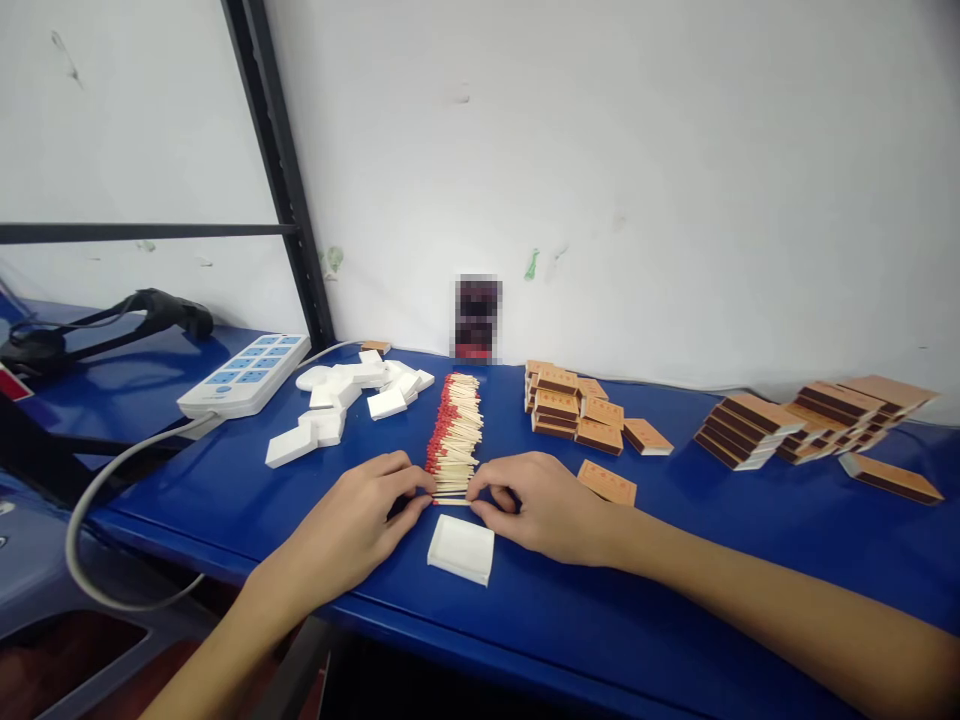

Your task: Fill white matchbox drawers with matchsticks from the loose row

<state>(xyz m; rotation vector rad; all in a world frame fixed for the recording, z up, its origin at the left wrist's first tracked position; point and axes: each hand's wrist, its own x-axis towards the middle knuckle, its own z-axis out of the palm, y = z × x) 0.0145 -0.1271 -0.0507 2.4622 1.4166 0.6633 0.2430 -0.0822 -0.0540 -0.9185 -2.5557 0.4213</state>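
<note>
Matches (457, 430) lie in a long row on the blue worktop (525, 600), red heads leftward. Left hand (433, 493) and right hand (470, 497) pinch opposite ends of the nearest ones, just beyond an open white tray (460, 545); matchboxes (556, 404) sit piled rightward.

A plain white wall (675, 200) fills the upper half of the view, scuffed here and there, with a few small green smudges (531, 264) low down and soft, even light across it. Against it stands a glossy blue table (570, 620), and at its left end a black metal post (271, 130) rises at a slant, joined by a level black bar (142, 233). Beyond the post lies another blue surface (127, 385), while at lower left a grey chair (37, 560) sits over a dark, reddish floor (150, 672).
</note>
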